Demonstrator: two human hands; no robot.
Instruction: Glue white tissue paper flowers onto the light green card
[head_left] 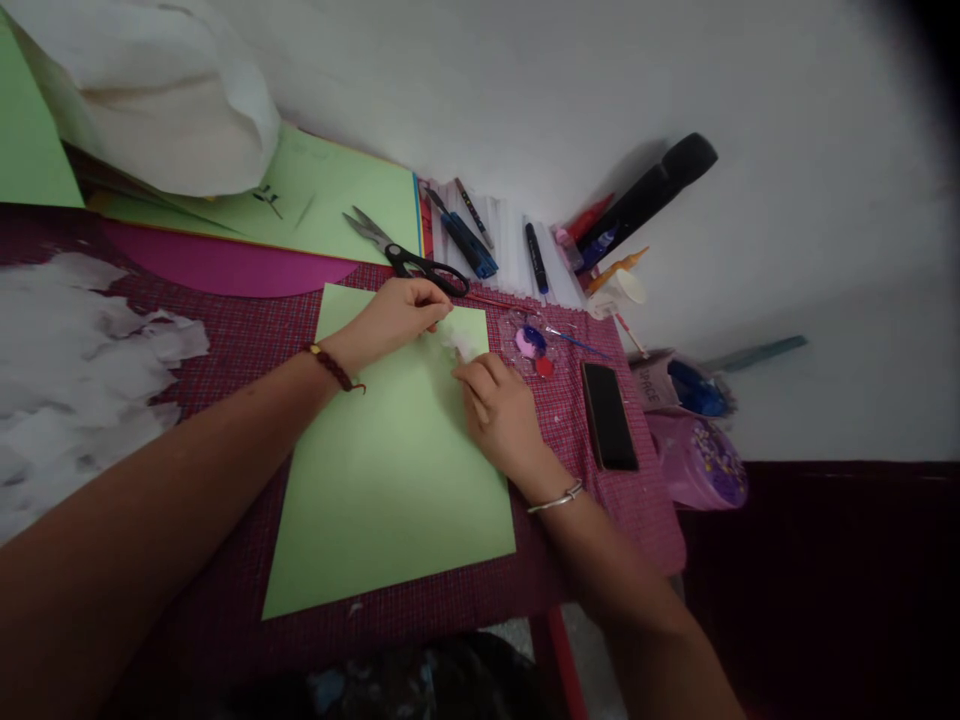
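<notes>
The white scrap (460, 344) sits at upper centre, over the green sheet's (390, 490) far end, between the left hand (401, 312) and closer right hand (501, 412), whether clamped I cannot tell.

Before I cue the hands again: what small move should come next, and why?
Perhaps settle the small white piece onto the green sheet: the left hand and right hand are both at it, near the sheet's far right corner; whether it already touches is unclear.
</notes>
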